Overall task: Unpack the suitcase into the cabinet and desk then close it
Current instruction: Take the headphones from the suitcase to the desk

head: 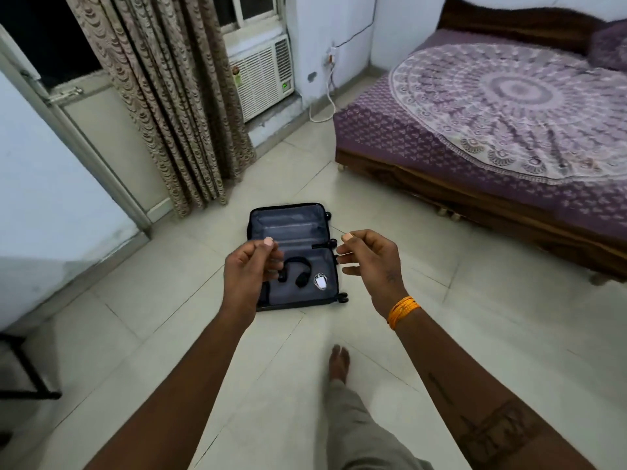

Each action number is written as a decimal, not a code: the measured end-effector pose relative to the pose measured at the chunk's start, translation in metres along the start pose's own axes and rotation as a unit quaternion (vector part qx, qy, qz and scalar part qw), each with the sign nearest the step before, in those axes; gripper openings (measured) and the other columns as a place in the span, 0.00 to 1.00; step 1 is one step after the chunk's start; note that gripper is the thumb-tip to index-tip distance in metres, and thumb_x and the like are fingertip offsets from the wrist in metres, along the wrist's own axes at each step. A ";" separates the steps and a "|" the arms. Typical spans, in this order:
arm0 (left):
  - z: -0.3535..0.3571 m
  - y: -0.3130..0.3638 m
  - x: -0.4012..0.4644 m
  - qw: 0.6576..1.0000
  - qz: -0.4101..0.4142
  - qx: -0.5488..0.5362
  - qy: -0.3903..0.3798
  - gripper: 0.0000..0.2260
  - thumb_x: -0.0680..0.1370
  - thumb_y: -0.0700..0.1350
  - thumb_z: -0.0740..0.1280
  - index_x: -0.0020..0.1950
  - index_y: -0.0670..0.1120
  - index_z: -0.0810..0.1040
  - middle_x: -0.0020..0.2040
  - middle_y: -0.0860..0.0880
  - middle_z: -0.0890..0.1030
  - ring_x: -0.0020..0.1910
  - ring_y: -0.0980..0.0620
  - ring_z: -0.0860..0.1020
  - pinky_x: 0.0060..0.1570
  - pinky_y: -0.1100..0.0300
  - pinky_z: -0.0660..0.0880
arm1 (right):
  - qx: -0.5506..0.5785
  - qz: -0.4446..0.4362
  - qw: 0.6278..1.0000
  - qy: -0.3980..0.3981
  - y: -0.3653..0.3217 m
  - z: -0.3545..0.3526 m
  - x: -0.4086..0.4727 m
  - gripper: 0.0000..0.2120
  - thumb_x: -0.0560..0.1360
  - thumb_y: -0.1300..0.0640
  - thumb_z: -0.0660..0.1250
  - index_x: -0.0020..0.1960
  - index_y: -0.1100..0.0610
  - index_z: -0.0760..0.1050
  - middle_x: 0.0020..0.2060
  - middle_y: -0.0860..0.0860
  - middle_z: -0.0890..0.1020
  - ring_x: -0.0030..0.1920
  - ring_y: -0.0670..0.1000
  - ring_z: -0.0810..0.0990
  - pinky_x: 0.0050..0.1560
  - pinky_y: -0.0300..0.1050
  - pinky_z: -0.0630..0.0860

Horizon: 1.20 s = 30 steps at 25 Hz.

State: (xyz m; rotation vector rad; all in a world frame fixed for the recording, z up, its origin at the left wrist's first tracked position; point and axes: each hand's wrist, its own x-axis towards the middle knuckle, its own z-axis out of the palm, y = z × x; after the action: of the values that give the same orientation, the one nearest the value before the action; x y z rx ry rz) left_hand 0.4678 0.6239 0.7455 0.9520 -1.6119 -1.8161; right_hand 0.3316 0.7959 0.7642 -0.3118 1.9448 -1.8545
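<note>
A small dark suitcase [288,228] lies open flat on the tiled floor ahead of me, grey lining showing. In its near half lie black headphones [298,274] and a white charger with its cable [320,282]. The far half looks bare. My left hand [249,271] hovers in the air above the case's left side, fingers loosely curled, holding nothing. Over the case's right edge my right hand [369,262] hangs the same way, empty, with an orange band on its wrist. Neither hand touches the suitcase.
A bed [509,130] with a purple patterned cover stands to the right. Curtains [176,106] and a window air conditioner [263,76] are at the back. A white door [40,184] and a dark metal frame [23,371] are at the left. My bare foot [339,362] is on the floor.
</note>
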 end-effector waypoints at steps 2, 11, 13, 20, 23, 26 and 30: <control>-0.006 -0.006 0.052 0.999 -0.015 -0.008 0.043 0.14 0.84 0.47 0.66 0.56 0.37 0.83 0.48 0.40 0.86 0.42 0.46 0.82 0.43 0.53 0.79 | -0.007 0.007 1.000 -0.020 0.006 0.022 0.056 0.09 0.81 0.54 0.69 0.50 0.61 0.82 0.43 0.58 0.87 0.41 0.52 0.86 0.44 0.48 0.84; 0.003 -0.035 0.258 0.987 -0.105 0.022 0.116 0.13 0.84 0.48 0.68 0.54 0.39 0.84 0.46 0.42 0.87 0.41 0.48 0.83 0.42 0.54 0.80 | -0.014 0.102 0.992 -0.073 0.041 0.107 0.281 0.09 0.81 0.55 0.71 0.50 0.61 0.82 0.43 0.58 0.87 0.41 0.52 0.85 0.45 0.49 0.84; 0.003 -0.052 0.297 0.984 -0.131 0.049 0.109 0.12 0.83 0.49 0.69 0.51 0.40 0.84 0.45 0.43 0.87 0.40 0.48 0.83 0.43 0.53 0.79 | -0.011 0.146 0.986 -0.076 0.067 0.121 0.316 0.08 0.81 0.55 0.71 0.50 0.61 0.82 0.42 0.57 0.87 0.41 0.52 0.85 0.43 0.46 0.84; -0.014 -0.217 0.429 0.952 -0.270 0.118 0.080 0.11 0.82 0.49 0.71 0.49 0.41 0.83 0.42 0.45 0.87 0.38 0.49 0.81 0.40 0.54 0.79 | -0.055 0.244 0.968 -0.013 0.246 0.158 0.411 0.07 0.79 0.60 0.72 0.45 0.63 0.82 0.38 0.60 0.84 0.38 0.54 0.81 0.42 0.49 0.81; -0.022 -0.316 0.478 0.941 -0.306 0.129 0.061 0.10 0.81 0.49 0.71 0.46 0.44 0.83 0.40 0.46 0.86 0.37 0.50 0.80 0.37 0.55 0.77 | -0.088 0.257 0.962 -0.007 0.343 0.176 0.447 0.09 0.79 0.59 0.71 0.43 0.64 0.80 0.37 0.63 0.80 0.38 0.55 0.77 0.43 0.52 0.78; -0.026 -0.437 0.534 0.932 -0.320 0.167 0.026 0.07 0.81 0.50 0.71 0.47 0.47 0.83 0.44 0.47 0.87 0.40 0.51 0.81 0.38 0.54 0.78 | -0.108 0.287 0.952 0.027 0.469 0.196 0.488 0.10 0.78 0.57 0.72 0.39 0.54 0.80 0.35 0.54 0.81 0.38 0.53 0.77 0.45 0.53 0.79; -0.029 -0.601 0.585 0.917 -0.325 0.230 -0.016 0.20 0.77 0.60 0.72 0.64 0.51 0.80 0.55 0.48 0.85 0.49 0.53 0.83 0.46 0.54 0.81 | -0.180 0.328 0.927 0.026 0.628 0.213 0.529 0.10 0.76 0.50 0.75 0.50 0.56 0.81 0.39 0.47 0.83 0.44 0.49 0.80 0.56 0.52 0.80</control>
State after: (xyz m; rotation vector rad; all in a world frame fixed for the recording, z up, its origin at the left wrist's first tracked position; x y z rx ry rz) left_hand 0.1713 0.2432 0.0584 1.8604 -1.9398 -1.8723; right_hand 0.0453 0.4192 0.0607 0.2666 2.0760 -1.0854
